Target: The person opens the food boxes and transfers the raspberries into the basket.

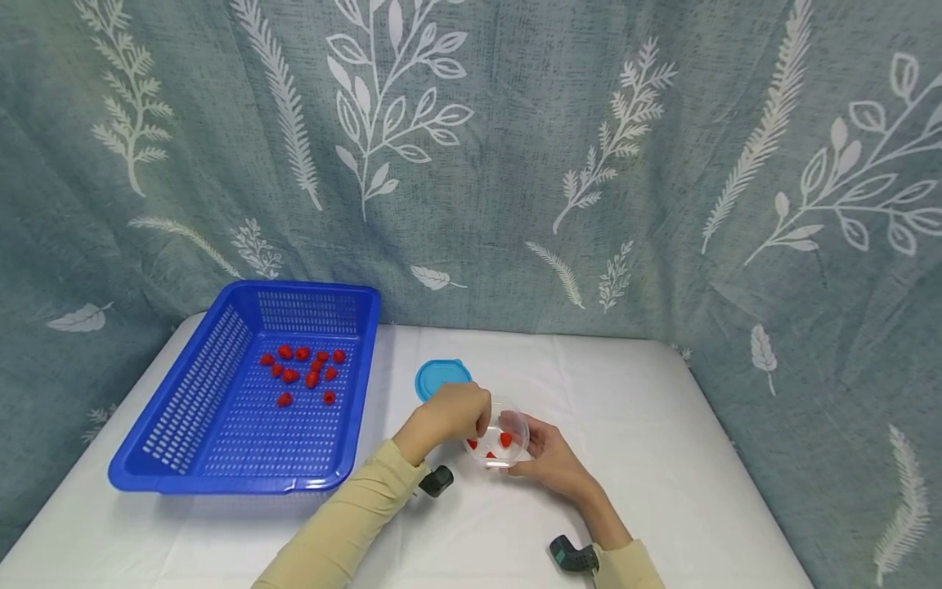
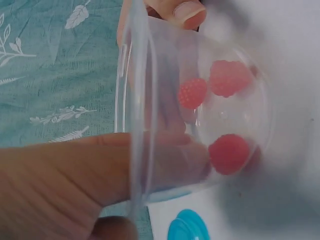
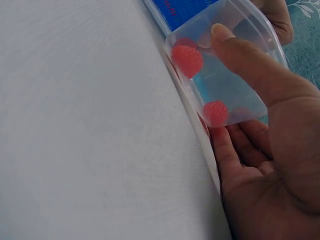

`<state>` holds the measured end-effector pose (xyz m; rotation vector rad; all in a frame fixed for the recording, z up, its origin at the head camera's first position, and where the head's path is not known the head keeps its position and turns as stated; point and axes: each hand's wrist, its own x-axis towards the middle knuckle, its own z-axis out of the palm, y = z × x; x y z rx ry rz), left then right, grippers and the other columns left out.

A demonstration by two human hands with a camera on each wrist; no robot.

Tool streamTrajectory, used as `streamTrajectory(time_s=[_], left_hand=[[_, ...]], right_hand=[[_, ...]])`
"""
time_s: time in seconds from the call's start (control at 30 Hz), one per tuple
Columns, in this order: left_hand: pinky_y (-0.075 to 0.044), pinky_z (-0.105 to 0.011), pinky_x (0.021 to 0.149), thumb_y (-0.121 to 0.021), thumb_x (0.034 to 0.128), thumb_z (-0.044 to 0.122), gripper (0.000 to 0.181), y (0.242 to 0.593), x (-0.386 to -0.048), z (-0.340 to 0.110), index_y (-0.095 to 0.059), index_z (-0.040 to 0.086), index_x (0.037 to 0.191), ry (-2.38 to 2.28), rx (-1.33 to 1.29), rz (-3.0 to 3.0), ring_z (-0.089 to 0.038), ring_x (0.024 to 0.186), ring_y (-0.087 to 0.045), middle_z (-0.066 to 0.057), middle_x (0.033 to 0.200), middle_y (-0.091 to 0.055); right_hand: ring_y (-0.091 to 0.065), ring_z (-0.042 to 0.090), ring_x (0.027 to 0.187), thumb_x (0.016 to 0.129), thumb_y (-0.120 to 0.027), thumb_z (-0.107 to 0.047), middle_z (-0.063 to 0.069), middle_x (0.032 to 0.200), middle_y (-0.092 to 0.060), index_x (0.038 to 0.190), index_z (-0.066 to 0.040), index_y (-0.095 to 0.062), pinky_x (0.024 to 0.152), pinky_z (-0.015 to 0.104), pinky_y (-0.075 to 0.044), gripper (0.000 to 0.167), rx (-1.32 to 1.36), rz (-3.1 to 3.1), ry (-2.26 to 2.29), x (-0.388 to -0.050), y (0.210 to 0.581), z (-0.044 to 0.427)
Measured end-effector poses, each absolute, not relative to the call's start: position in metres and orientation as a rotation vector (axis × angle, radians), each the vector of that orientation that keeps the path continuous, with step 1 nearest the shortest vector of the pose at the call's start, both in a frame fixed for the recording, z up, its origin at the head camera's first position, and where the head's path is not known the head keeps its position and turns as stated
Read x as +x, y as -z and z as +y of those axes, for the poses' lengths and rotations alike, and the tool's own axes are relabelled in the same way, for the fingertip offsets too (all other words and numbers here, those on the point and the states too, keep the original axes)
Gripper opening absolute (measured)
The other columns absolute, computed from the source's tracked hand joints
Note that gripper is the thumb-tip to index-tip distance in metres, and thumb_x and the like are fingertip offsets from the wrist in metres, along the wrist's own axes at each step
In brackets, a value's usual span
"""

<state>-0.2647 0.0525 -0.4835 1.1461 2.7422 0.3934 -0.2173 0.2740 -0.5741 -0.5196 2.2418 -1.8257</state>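
Note:
A clear plastic container [image 1: 502, 406] is tilted above the white table. My right hand [image 1: 552, 466] grips it from the right, thumb [image 3: 245, 57] along one side and fingers beneath. My left hand [image 1: 456, 409] reaches in through its mouth, and its fingertips pinch a red raspberry [image 2: 229, 154] near the bottom; the far side of that grip is partly hidden. Two other raspberries lie inside, a smaller one [image 2: 192, 93] and a larger one [image 2: 230, 77]. In the right wrist view a raspberry [image 3: 216, 113] sits at the container's lower corner.
A blue perforated basket [image 1: 250, 483] stands on the left of the table, with several raspberries [image 1: 312, 379] on its floor. A round blue lid [image 1: 440, 375] lies just behind my left hand. Leaf-patterned green cloth [image 1: 486, 164] hangs around the white table [image 1: 625, 393].

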Motion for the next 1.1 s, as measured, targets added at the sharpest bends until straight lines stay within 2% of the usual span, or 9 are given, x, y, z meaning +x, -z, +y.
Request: streamTrajectory(time_s=[0.17, 0.4, 0.6, 0.73, 0.9, 1.1], left_hand=[[-0.043, -0.024, 0.053, -0.08, 0.0809, 0.002, 0.033, 0.481, -0.263, 0.057, -0.064, 0.02, 0.058, -0.226, 1.124, 2.759, -0.009, 0.061, -0.049, 0.008, 0.06, -0.057], [-0.05, -0.028, 0.058, -0.083, 0.0802, 0.005, 0.028, 0.478, -0.259, 0.064, -0.066, 0.017, 0.062, -0.118, 1.028, 2.758, -0.011, 0.061, -0.052, 0.005, 0.065, -0.062], [-0.046, -0.022, 0.057, -0.084, 0.0802, 0.004, 0.022, 0.488, -0.264, 0.055, -0.074, 0.017, 0.065, -0.401, 1.133, 2.711, -0.006, 0.063, -0.054, 0.01, 0.065, -0.064], [-0.049, -0.02, 0.066, -0.083, 0.0822, 0.007, 0.014, 0.499, -0.27, 0.045, -0.08, 0.018, 0.074, -0.662, 1.159, 2.617, -0.001, 0.073, -0.061, 0.014, 0.074, -0.071], [-0.051, -0.02, 0.072, -0.081, 0.0857, 0.009, 0.008, 0.509, -0.274, 0.039, -0.083, 0.017, 0.085, -0.845, 1.167, 2.558, 0.0, 0.08, -0.065, 0.011, 0.085, -0.076], [-0.05, -0.02, 0.068, -0.079, 0.0865, 0.006, 0.009, 0.505, -0.272, 0.036, -0.082, 0.014, 0.084, -0.839, 1.162, 2.548, 0.0, 0.074, -0.061, 0.008, 0.082, -0.075]], right_hand=[[-0.042, 0.032, 0.145, 0.074, -0.087, 0.002, 0.017, 0.151, -0.051, 0.149, -0.003, -0.047, 0.108, 0.021, -0.041, 0.085, -0.507, 2.259, 1.799, -0.216, 0.573, 0.272], [-0.043, 0.031, 0.144, 0.074, -0.087, 0.0, 0.016, 0.149, -0.053, 0.148, -0.004, -0.048, 0.109, 0.02, -0.039, 0.084, -0.528, 2.273, 1.78, -0.215, 0.575, 0.27], [-0.044, 0.027, 0.143, 0.075, -0.086, 0.002, 0.019, 0.15, -0.051, 0.148, -0.001, -0.048, 0.108, 0.02, -0.041, 0.083, -0.542, 2.275, 1.79, -0.217, 0.576, 0.275], [-0.043, 0.029, 0.144, 0.075, -0.086, 0.002, 0.02, 0.151, -0.05, 0.148, 0.0, -0.048, 0.108, 0.02, -0.04, 0.083, -0.553, 2.271, 1.795, -0.218, 0.576, 0.276], [-0.04, 0.033, 0.145, 0.074, -0.087, 0.003, 0.021, 0.152, -0.048, 0.148, 0.001, -0.047, 0.108, 0.02, -0.04, 0.084, -0.552, 2.258, 1.804, -0.218, 0.575, 0.276], [-0.039, 0.033, 0.145, 0.075, -0.087, 0.002, 0.02, 0.152, -0.048, 0.149, 0.0, -0.047, 0.108, 0.019, -0.04, 0.084, -0.545, 2.25, 1.805, -0.217, 0.573, 0.274]])
